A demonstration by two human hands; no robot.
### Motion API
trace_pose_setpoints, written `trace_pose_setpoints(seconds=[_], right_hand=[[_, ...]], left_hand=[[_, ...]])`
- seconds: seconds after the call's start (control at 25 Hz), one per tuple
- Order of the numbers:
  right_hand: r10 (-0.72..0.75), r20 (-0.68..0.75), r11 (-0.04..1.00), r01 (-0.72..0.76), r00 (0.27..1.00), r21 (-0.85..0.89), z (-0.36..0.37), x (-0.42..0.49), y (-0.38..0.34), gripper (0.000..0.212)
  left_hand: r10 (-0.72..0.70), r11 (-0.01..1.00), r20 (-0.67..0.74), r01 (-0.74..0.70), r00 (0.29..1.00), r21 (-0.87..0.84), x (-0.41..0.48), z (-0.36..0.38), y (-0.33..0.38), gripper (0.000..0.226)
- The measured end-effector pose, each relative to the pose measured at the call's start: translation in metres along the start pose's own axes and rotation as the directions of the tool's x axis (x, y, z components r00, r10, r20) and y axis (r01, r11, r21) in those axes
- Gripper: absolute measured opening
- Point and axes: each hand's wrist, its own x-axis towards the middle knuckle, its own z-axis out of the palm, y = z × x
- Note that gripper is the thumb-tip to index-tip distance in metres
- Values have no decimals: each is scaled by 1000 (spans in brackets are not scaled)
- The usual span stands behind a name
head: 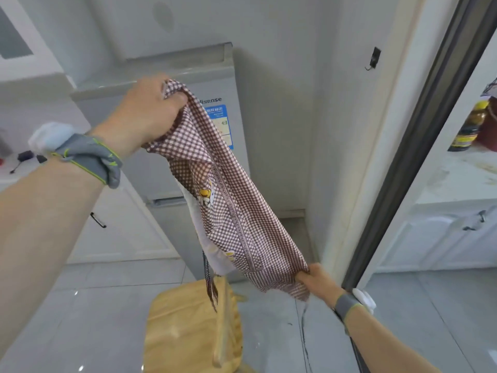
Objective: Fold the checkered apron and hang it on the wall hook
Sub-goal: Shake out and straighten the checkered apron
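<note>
We see the brown-and-white checkered apron [228,200] bunched lengthwise, a cartoon print showing. Left hand [145,111] fingers clench its top; right hand [320,282] pinches its bottom.

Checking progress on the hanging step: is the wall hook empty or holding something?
Empty: the wall hook is bare; the apron is held between both hands.

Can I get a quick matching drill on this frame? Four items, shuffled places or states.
Items:
1. checkered apron
2. wall hook
3. wooden stool
4. bottle

Places or states:
A. on the counter at far right
B. bare, on the wall upper right
C. stretched between the left hand and right hand
D. on the floor below the cloth

Pairs: 1-C, 2-B, 3-D, 4-A
</note>
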Motion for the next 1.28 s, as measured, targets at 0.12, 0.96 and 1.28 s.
trace_pose_setpoints(seconds=[0.12, 0.96, 1.28], right_hand=[[192, -78, 965, -174, 978, 197, -13, 10, 15, 13], [-504, -480, 755, 636, 718, 159, -4, -28, -220, 6], [-501, -245, 865, 484, 830, -133, -38, 7, -189, 17]], left_hand=[[-203, 964, 47, 208, 978, -166, -1, -11, -9, 33], [-480, 847, 162, 504, 862, -173, -5, -6, -6, 23], [-417, 898, 90, 425, 904, -113, -5, -6, -24, 29]])
